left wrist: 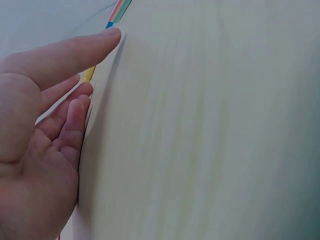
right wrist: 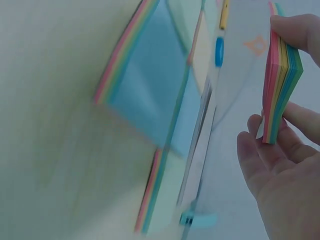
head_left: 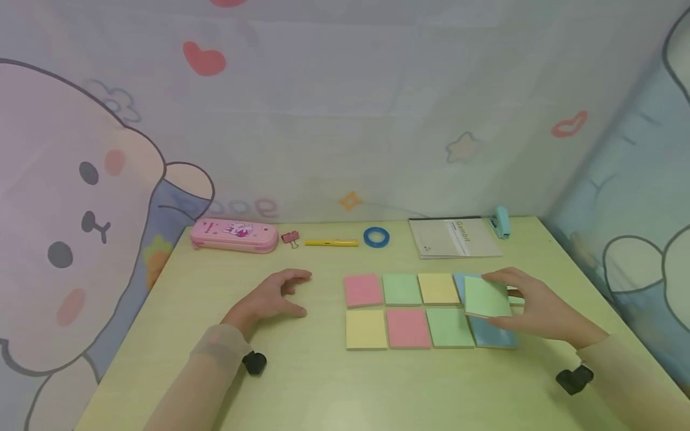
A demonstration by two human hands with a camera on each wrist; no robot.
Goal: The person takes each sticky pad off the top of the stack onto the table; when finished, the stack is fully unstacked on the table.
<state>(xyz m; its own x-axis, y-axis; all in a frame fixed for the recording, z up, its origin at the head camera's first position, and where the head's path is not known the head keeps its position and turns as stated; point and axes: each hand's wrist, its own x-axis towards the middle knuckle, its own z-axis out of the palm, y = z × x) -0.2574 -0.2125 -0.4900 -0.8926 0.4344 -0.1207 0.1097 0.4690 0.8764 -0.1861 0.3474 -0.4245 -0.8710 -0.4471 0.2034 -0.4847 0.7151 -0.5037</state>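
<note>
My right hand (head_left: 530, 308) pinches a sticky note pad (head_left: 487, 297) with a pale green top, thumb on one edge and fingers on the opposite one. Its layered pink, yellow, blue and green edge (right wrist: 280, 85) shows in the right wrist view. Below it, two rows of sticky note pads lie side by side. A blue pad (head_left: 493, 333) ends the front row; another blue pad (right wrist: 187, 125) and a pale green pad (right wrist: 167, 192) lie behind it, partly covered in the head view. My left hand (head_left: 272, 294) hovers at the table's left, fingers loosely bent and holding nothing.
Along the back edge stand a pink pencil case (head_left: 234, 236), a binder clip (head_left: 290, 238), a yellow pen (head_left: 331, 243), a blue tape roll (head_left: 376, 237), a notebook (head_left: 455, 238) and a teal stapler (head_left: 501, 222). A printed curtain (head_left: 334, 120) hangs behind the table (head_left: 302, 389).
</note>
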